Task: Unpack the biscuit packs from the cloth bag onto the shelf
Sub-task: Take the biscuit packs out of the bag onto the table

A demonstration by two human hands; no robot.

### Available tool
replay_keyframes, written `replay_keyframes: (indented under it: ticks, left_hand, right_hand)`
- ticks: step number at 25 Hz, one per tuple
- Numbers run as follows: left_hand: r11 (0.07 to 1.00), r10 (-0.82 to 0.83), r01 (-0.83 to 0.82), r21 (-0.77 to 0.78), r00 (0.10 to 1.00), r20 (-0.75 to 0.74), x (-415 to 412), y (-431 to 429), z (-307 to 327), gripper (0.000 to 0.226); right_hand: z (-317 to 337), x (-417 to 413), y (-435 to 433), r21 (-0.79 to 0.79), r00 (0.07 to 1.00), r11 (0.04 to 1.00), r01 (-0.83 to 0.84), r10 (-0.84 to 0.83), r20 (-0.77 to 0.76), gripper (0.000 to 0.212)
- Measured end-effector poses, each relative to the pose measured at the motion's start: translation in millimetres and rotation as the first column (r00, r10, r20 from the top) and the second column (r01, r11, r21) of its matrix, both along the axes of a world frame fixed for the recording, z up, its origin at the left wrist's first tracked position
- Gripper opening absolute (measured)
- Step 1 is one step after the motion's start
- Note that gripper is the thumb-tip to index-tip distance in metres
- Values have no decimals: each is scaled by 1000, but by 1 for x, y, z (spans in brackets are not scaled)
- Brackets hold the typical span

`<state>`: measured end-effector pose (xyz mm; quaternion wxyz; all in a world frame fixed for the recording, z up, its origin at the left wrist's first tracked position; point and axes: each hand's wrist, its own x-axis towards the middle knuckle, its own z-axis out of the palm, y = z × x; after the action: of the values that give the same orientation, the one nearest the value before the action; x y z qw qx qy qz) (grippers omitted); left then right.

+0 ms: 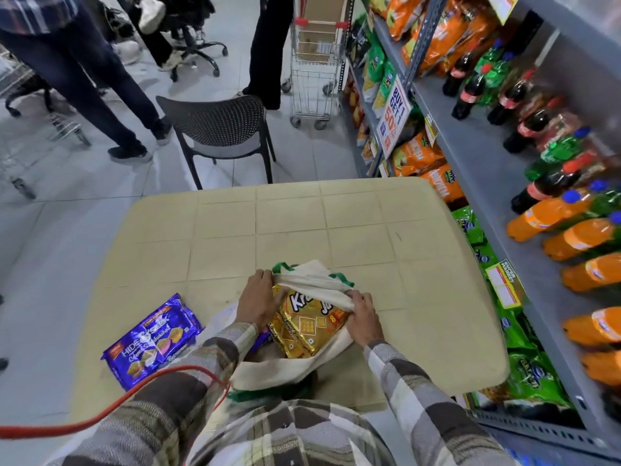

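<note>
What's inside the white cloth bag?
Shiny gold biscuit packs show in the open mouth of the cloth bag, plus the edge of a purple pack. The left hand and right hand hold its rim. Anything deeper is covered by cloth and packs.

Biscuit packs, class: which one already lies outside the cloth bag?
The purple pack, lying flat on the table to the left of the cloth bag. The gold packs sit inside the bag's open mouth.
</note>
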<state>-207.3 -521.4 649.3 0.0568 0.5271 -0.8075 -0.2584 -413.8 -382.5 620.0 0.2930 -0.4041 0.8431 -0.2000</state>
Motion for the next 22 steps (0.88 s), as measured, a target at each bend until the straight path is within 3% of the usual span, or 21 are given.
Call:
replay_keyframes:
  ticks: [4,9,14,16,19,22]
  left_hand:
    - [990,113,-114,88,993,14,-4,8,-3,45]
    - [965,244,-221,142,954,-173,1,34,-6,52]
    - [892,452,-434,128,867,-208,18,55,-4,47]
    - [854,518,-487,185,830,-206,18,65,-2,44]
    - [761,623,-567,316,775,-108,10,71,2,46]
    - [749,619,-566,345,783,-59,12,80,-5,52]
  right_hand:
    - [-11,-9,-12,-79,989,994,76,-65,137,37]
    - [-19,-13,-10,-36,938,966,255,-238,252,29]
    - [-39,-1,5,118,739,952,283,-295,606,30]
    - [-39,1,-1,145,733,939,311,-334,593,31]
    - [-34,4,-12,106,811,933,344,-352,466,25]
    - [-22,11,-12,27,965,977,213,-214,153,25]
